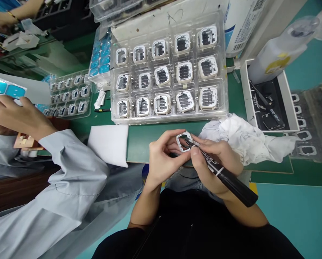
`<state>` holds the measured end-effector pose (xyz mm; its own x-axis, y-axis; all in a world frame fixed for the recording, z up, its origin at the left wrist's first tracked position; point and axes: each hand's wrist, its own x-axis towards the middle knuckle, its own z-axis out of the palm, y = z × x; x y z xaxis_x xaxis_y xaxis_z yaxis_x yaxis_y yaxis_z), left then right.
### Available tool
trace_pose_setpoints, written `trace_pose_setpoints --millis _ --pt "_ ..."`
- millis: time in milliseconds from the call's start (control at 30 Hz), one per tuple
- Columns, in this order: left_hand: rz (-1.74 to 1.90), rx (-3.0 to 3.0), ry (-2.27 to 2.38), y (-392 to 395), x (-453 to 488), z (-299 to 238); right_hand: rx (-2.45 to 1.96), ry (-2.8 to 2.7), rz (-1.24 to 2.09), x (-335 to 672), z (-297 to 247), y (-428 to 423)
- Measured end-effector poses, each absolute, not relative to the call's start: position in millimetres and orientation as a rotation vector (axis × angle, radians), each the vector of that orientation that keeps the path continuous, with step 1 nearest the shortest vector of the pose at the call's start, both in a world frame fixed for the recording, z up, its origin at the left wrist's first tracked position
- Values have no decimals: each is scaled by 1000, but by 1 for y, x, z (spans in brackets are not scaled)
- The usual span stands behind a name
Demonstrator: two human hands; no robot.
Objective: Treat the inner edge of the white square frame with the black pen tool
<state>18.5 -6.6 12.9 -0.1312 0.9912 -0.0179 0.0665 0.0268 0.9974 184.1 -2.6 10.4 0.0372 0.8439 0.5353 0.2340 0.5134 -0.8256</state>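
Between the thumb and fingers of my left hand (167, 158) is a small white square frame (180, 144) with rounded corners and dark parts inside. My right hand (217, 162) grips a black marker pen (231, 180), its tip at the frame's inner edge. Whether the tip touches the frame I cannot tell. Some right fingers are hidden behind the pen and lie close to the frame. Both hands are over the table's front edge. Beyond them, a clear plastic tray (168, 117) carries several similar white frames (208, 98) in its pockets.
Right of the tray lies a crumpled white cloth (231, 138). Behind it, a white box (293, 97) contains tweezers and a plastic bottle (279, 54). A white foam sheet (108, 144) lies to the left. Farther left, a co-worker's hand (23, 115) is beside blue-filmed pieces (15, 91).
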Motion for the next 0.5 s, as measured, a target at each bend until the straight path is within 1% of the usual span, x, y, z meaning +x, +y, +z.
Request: trace_pose_setpoints --millis 300,500 --pt "1296 1266 1405 -8 22 14 -1044 -1504 614 183 13 -2" --pt "1301 1342 1413 -7 22 11 -994 -1492 617 185 10 -4"
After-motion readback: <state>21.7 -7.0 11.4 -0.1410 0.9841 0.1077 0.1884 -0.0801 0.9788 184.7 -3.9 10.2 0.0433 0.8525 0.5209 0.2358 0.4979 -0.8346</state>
